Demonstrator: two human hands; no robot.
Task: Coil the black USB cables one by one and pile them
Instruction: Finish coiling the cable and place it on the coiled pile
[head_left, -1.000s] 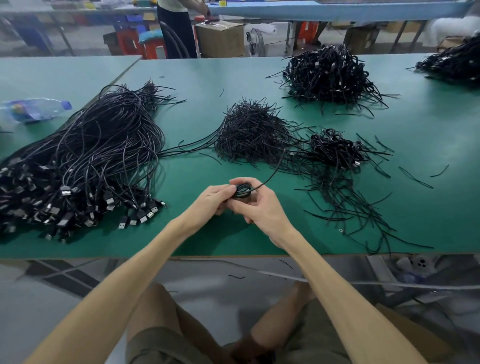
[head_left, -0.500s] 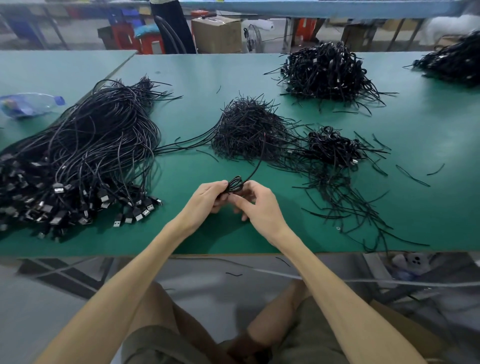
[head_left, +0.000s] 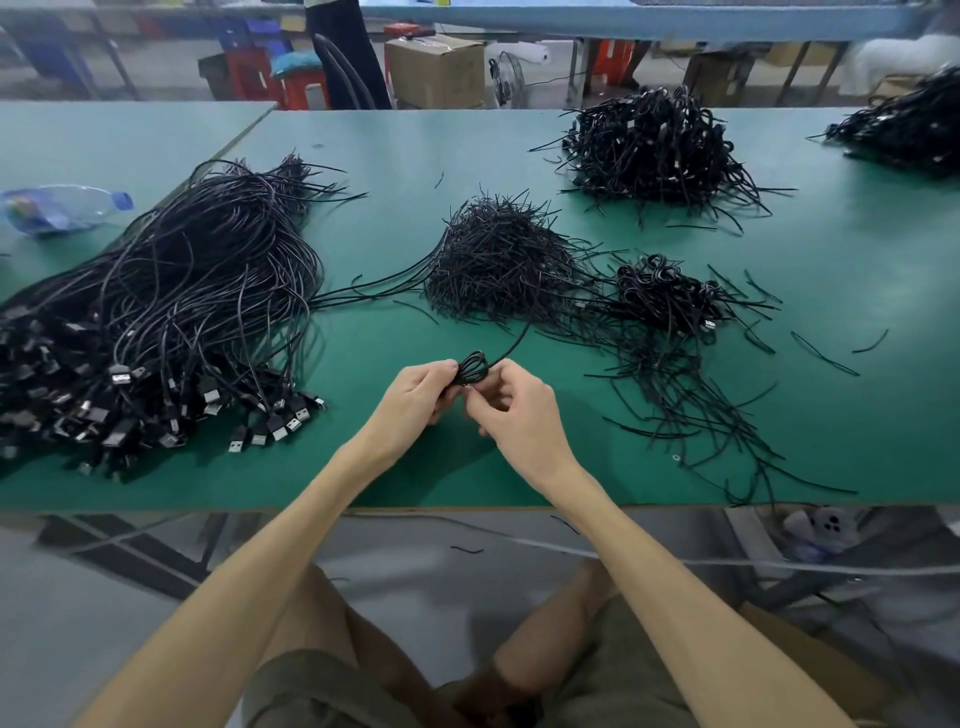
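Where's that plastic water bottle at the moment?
In the head view, the plastic bottle lies on its side at the far left of the green table, just left of the big bundle of uncoiled cables.

Bright, even overhead light, soft shadows under the cable heaps, wide-angle bending and blur toward the edges.

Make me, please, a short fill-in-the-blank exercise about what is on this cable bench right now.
1. The left hand and the right hand pinch a small coil of ____ cable.
2. The table below them has a ____ top.
3. The bundle of uncoiled cables, USB plugs towards the near edge, lies on the person's ____ side.
4. The plastic bottle lies on its ____.

Missing words: black; green; left; side.
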